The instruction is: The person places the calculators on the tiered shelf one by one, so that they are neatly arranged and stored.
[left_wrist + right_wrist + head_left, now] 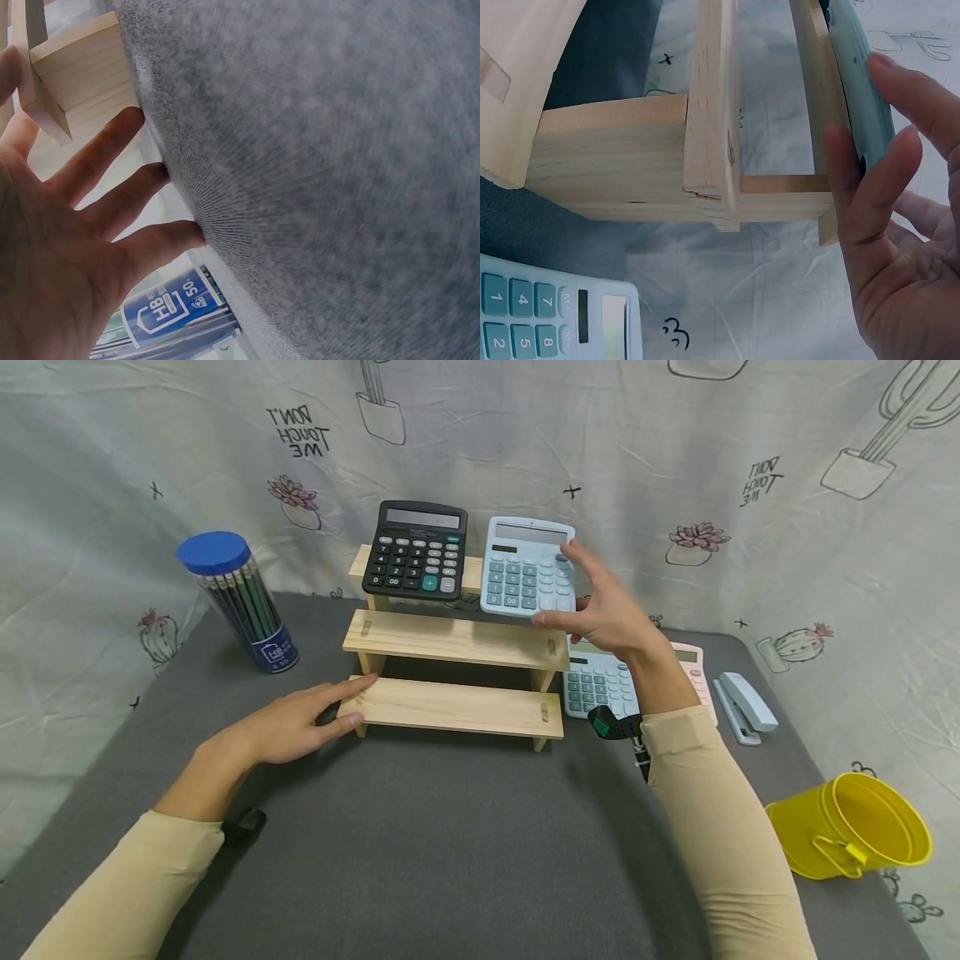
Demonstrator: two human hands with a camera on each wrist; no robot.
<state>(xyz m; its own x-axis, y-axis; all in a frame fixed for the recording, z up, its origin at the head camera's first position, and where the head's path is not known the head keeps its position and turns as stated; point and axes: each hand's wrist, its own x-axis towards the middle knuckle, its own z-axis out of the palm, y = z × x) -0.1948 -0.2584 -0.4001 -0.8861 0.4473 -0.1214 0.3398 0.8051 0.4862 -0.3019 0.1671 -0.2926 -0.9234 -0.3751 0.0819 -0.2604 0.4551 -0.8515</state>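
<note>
A stepped wooden rack (pixel 457 704) with three shelves stands on the grey table. Leaning on its top shelf at the left is a black calculator (pixel 415 550). Beside it, a light blue calculator (pixel 517 560) sits at the top shelf's right part, and my right hand (pixel 611 614) grips its right edge between thumb and fingers. The right wrist view shows this calculator (pixel 859 90) edge-on against the top shelf, fingertips on its side. My left hand (pixel 288 722) touches the left end of the lowest shelf; its fingers are spread and straight in the left wrist view.
Right of the rack lie another light blue calculator (pixel 600 685), a pink calculator (pixel 693 668) partly behind my arm, and a light blue stapler (pixel 745 706). A yellow bucket (pixel 806 827) is at the right edge. At the left stands a blue-lidded pencil jar (pixel 243 602). A printed cloth hangs behind.
</note>
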